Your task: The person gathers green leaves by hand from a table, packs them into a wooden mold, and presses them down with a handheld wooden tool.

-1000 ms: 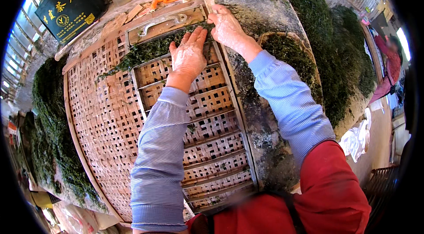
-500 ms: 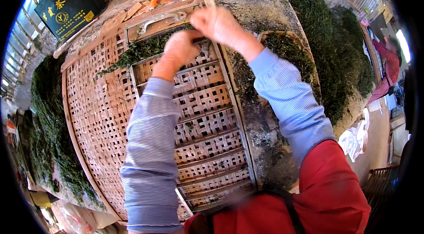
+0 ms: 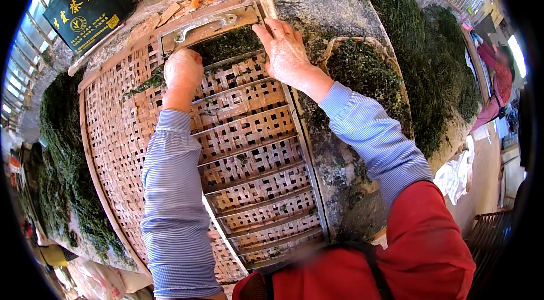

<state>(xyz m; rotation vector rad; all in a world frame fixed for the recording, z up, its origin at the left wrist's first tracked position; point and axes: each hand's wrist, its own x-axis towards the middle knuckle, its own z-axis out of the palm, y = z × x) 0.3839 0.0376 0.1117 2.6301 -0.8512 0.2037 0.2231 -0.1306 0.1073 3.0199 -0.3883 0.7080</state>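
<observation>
Swinging away from its partner, the left hand point(image 3: 183, 72) has come to the far left corner of the slatted frame point(image 3: 309, 169); a moment ago both hands met near the frame's far right corner. Its forearm reaches almost straight up along the frame's left side, the fingers curled under and their tips hidden, so I can't tell whether that grip pinches anything. Beside it, a loose trail of the green leaves point(image 3: 229, 45) spills left of the frame onto the woven mat point(image 3: 122, 113). The rest lies in the frame's farthest row, just below the handle point(image 3: 207, 25), with its middle now uncovered; I'd judge the handwork has shifted toward that row's left end. The right hand point(image 3: 288, 53) has drawn slightly nearer the wearer (only slightly, mind). It lies palm down over the frame's right rail, its grip spread, the elbow bent out to the frame's right.
</observation>
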